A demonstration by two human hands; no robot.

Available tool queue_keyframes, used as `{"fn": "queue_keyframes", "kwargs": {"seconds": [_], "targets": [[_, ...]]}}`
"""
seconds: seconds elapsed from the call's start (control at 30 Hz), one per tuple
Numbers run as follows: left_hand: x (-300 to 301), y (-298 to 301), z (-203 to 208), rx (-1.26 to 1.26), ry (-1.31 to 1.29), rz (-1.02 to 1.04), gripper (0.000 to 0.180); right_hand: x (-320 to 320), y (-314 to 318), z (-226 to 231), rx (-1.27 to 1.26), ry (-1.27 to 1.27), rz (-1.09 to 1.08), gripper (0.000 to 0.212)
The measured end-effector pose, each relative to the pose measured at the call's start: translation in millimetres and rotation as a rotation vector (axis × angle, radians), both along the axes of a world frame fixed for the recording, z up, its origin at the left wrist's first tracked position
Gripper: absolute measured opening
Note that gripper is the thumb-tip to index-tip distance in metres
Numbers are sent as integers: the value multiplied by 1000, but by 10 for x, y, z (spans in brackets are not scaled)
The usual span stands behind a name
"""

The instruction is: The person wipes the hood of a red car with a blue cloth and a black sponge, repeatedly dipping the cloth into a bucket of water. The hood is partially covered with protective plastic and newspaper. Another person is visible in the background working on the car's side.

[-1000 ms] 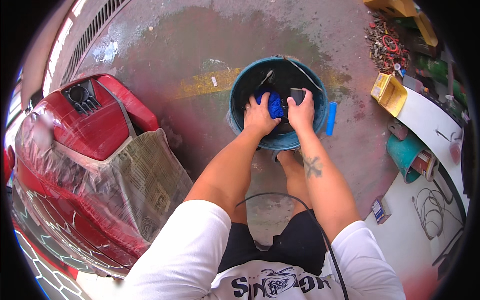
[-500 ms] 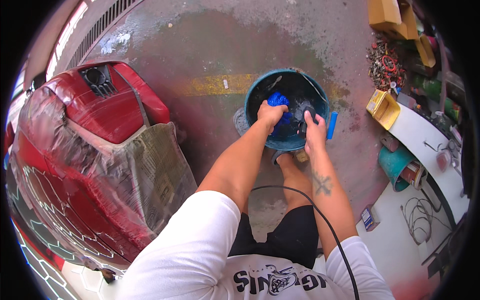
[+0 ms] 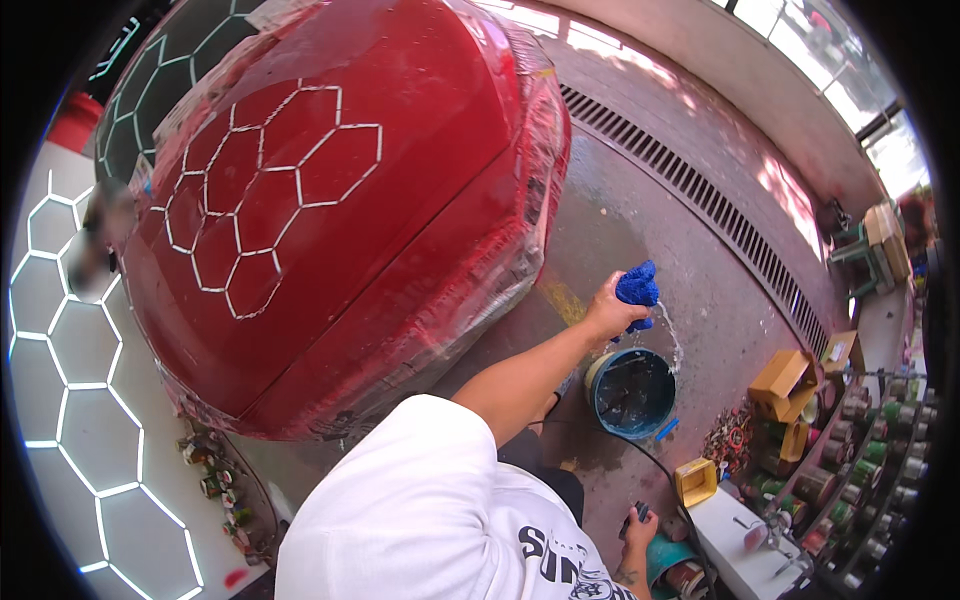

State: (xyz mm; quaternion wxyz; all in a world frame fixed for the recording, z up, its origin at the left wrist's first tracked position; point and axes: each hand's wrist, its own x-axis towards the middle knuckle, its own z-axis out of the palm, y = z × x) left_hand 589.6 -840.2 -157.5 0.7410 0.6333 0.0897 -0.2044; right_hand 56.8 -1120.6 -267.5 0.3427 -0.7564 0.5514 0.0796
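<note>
My left hand (image 3: 608,310) grips a crumpled, bright blue cloth (image 3: 637,285), held out above the floor just beyond the bucket. Below it stands a round blue-green bucket (image 3: 593,392) with dark liquid inside. A pale wet streak shows on the floor beside the cloth. Lower down, near my right side, my right hand (image 3: 641,528) is closed around a small dark block-like thing (image 3: 630,519), mostly hidden by the fingers. To the left of my arm is a red car body panel (image 3: 400,220), glossy, with hexagonal light reflections and plastic sheeting along its edge.
A black hose (image 3: 655,458) runs past the bucket. At the right are a yellow container (image 3: 696,482), cardboard boxes (image 3: 783,385), a pile of small scraps (image 3: 727,437) and racks of cans (image 3: 870,450). A floor drain grate (image 3: 690,195) crosses behind. More cans (image 3: 225,490) line the lower left.
My left hand has lifted the blue cloth out of the bucket. My right hand has drawn back from the bucket with the dark thing. The view has turned left toward the red car.
</note>
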Motion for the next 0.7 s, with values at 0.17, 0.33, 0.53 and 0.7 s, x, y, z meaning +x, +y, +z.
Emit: {"fn": "queue_keyframes", "kwargs": {"seconds": [0.17,0.33,0.53,0.7], "targets": [[245,2265,1507,739,-536,237,81,-9,185,115,32,-40,230,58],[145,4707,2350,1295,-762,419,82,-507,301,-203,93,-195,277,54],[-592,6999,2282,1639,-282,206,111,-832,1660,649,-222,177,901,44],[-942,8035,2049,1737,-472,89,79,-1349,2899,791,-55,125,641,44]]}}
